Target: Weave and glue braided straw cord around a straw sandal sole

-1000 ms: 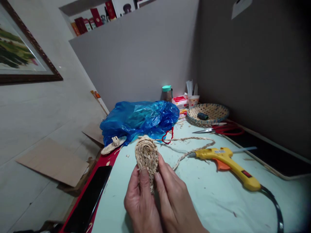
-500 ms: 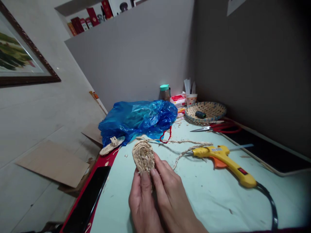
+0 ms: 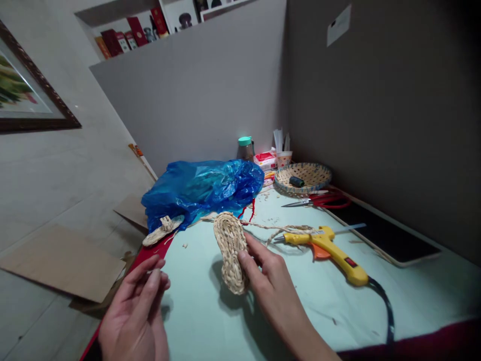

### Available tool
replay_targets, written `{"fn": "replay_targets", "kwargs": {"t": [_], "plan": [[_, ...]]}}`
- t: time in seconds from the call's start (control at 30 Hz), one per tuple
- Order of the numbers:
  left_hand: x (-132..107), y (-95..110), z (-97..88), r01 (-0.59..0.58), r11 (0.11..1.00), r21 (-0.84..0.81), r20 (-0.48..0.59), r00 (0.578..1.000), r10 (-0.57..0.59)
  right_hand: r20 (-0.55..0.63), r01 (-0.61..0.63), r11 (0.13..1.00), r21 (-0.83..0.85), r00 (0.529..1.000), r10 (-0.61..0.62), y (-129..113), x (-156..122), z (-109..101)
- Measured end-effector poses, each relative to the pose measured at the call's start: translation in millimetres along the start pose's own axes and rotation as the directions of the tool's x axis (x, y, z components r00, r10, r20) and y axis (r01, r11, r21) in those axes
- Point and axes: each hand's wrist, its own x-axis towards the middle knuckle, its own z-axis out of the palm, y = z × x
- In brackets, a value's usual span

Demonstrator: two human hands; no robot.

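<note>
My right hand [image 3: 268, 278] grips a small oval woven straw sole [image 3: 231, 250] by its side and holds it up on edge just above the pale green table cover [image 3: 315, 301]. A braided straw cord [image 3: 280, 228] trails from the sole toward the yellow glue gun [image 3: 330, 249]. My left hand [image 3: 137, 313] is off the sole, down at the lower left over the table's red edge, with fingers loosely stretched and nothing in them.
A blue plastic bag [image 3: 203, 188] lies behind the sole, a second straw piece [image 3: 161, 230] at its left. Red-handled scissors [image 3: 315, 200], a woven basket [image 3: 302, 175], a jar [image 3: 245, 148] and a cup stand at the back. A dark tablet [image 3: 379, 233] lies right.
My left hand has let go of the sole and dropped away to the lower left. The right hand alone now holds it, turned more lengthwise. The view has shifted right.
</note>
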Motion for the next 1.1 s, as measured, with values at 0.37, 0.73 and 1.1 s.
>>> {"fn": "replay_targets", "kwargs": {"t": [0.37, 0.73, 1.1], "plan": [[-26.7, -16.0, 27.3, -0.074, 0.947, 0.312, 0.388, 0.92, -0.056, 0.061, -0.059, 0.998, 0.028, 0.996, 0.057, 3.3, -7.7, 4.1], [-26.3, -20.8, 19.9, -0.11, 0.946, 0.306, 0.349, 0.937, -0.004, 0.073, -0.041, 0.996, 0.075, 0.997, 0.035, 2.0, -5.8, 2.7], [-2.8, -27.8, 12.6, -0.207, 0.855, 0.476, 0.455, 0.89, -0.038, 0.067, -0.08, 0.995, 0.057, 0.995, 0.076, 13.2, -4.8, 5.1]]}}
